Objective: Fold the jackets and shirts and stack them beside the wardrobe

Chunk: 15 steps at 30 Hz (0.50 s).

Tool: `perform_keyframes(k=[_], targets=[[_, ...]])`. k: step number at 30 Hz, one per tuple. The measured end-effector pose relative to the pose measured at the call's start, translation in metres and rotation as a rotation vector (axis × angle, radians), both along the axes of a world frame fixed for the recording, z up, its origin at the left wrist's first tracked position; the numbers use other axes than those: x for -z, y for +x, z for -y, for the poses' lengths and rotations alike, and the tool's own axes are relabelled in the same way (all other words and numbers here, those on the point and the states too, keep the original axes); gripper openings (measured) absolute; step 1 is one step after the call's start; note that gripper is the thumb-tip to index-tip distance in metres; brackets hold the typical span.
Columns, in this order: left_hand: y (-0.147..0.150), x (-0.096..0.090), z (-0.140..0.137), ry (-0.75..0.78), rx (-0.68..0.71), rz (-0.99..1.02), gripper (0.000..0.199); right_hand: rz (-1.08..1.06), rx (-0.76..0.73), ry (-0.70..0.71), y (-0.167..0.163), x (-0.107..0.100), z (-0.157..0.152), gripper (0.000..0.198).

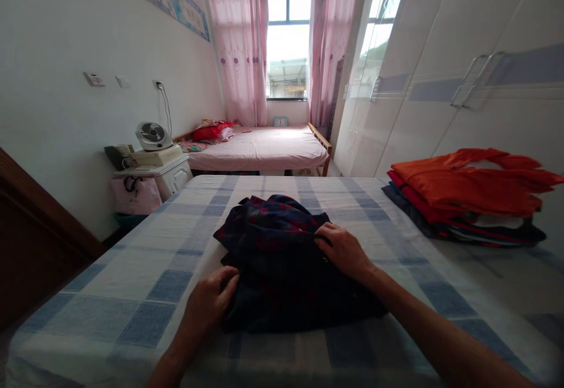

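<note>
A dark navy garment point(282, 259) with red patterning lies partly folded on the bed, its upper part bunched and its lower part spread flatter. At its left edge, my left hand point(214, 292) is closed, with thumb and fingers pinching the cloth. My right hand point(344, 249) grips the fabric at the upper right side of the folded part, fingers curled over it. The exact kind of garment cannot be made out. Beneath it is a blue and white checked bedsheet point(171, 285).
A stack of folded clothes point(462, 185), orange on top, sits on the right side of the bed. Beyond stands a second bed point(264, 147) with pink bedding. White wardrobes point(423, 77) line the right. On the left, a fan point(153, 135) stands above a white cabinet point(174, 178).
</note>
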<state>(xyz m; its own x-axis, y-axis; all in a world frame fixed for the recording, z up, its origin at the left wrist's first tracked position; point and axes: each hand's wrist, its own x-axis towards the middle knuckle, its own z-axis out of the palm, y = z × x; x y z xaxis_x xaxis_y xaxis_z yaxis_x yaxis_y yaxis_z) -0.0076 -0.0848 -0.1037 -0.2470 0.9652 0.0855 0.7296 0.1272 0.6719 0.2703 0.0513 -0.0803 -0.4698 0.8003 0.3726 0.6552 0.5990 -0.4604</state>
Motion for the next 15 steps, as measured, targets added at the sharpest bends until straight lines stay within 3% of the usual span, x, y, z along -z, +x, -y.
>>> perform_keyframes(k=[3,8,12,15], targets=[[-0.006,-0.007,0.001,0.021,-0.026,-0.006,0.034,-0.281,0.205,-0.076,0.016,-0.015,-0.013,0.025],[-0.036,-0.002,0.014,-0.037,-0.091,-0.006,0.039,-0.664,0.598,-0.035,0.088,-0.035,-0.020,0.031],[-0.030,0.007,0.018,0.005,-0.040,0.028,0.050,-0.825,0.784,-0.064,0.140,-0.011,-0.019,0.022],[-0.012,0.008,0.013,0.029,-0.022,-0.010,0.061,-0.768,0.782,-0.062,0.164,0.013,-0.017,0.019]])
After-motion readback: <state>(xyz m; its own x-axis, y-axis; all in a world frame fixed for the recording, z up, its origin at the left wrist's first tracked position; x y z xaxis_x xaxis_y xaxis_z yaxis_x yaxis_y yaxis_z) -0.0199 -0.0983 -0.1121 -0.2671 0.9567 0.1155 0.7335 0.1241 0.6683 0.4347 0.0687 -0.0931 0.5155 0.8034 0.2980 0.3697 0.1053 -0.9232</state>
